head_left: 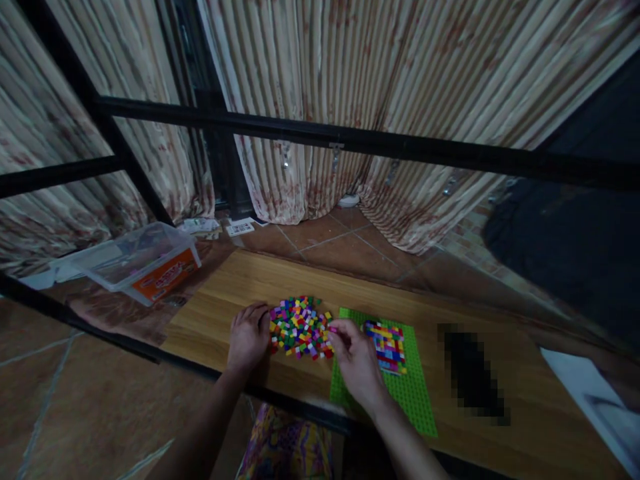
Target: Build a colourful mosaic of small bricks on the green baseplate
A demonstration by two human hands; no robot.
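Note:
A pile of small toy bricks (299,327) in many colours lies on the wooden table. My left hand (249,335) rests on the tabletop against the pile's left side, fingers loosely curved and thumb apart, with nothing visible in it. At the right side of the pile, my right hand (353,350) pinches a small pink brick (333,329) between thumb and fingertips. Partly under that hand lies a green studded baseplate (417,400). On it stands a multicoloured block of built-up bricks (390,345), its left part hidden by my hand.
The wooden table (215,300) has a dark, pixelated object (473,373) at right and a white sheet (590,393) near its right end. A clear plastic box (150,260) with an orange label stands beyond the left end. A black metal bar (320,130) crosses in front of striped curtains (320,67).

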